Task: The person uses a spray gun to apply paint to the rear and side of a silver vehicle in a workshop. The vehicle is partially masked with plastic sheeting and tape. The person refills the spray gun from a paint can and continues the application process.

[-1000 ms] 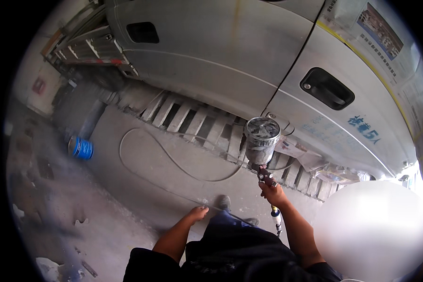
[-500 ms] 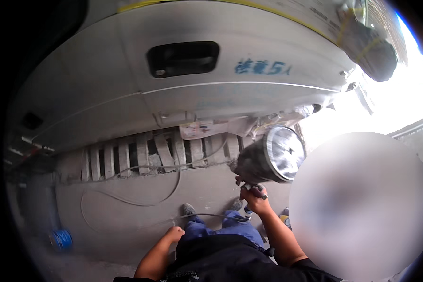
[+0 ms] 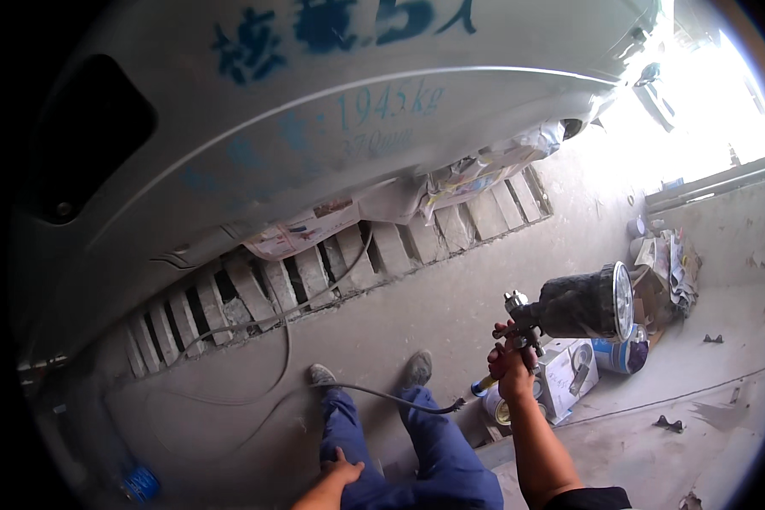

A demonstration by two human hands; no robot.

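Note:
My right hand (image 3: pixel 514 372) is closed around the handle of a spray gun (image 3: pixel 527 318), held up to the right of my legs. The gun's dark, paint-smeared cup (image 3: pixel 576 304) lies tilted sideways, its pale round end turned right. An air hose (image 3: pixel 399 398) runs from below the grip leftward across the front of my legs. My left hand (image 3: pixel 342 467) holds nothing; it rests by my left thigh with thumb and fingers apart. Beyond the gun is the silver side panel (image 3: pixel 314 161) of a vehicle, with blue stencilled lettering and a dark door handle recess (image 3: pixel 98 140).
Paper and plastic masking (image 3: pixel 476 178) hangs under the panel, above a slatted floor grating (image 3: pixel 340 263). More hose (image 3: pixel 289 348) loops over the floor. A white box (image 3: pixel 568 378), a blue-and-white tub (image 3: pixel 625 353) and crumpled paper (image 3: pixel 671 263) stand at right. A blue can (image 3: pixel 140 484) is lower left.
The view has swung right along the panel. My right hand has carried the spray gun rightward, away from the vehicle, and its cup has turned. My left hand has come against my thigh.

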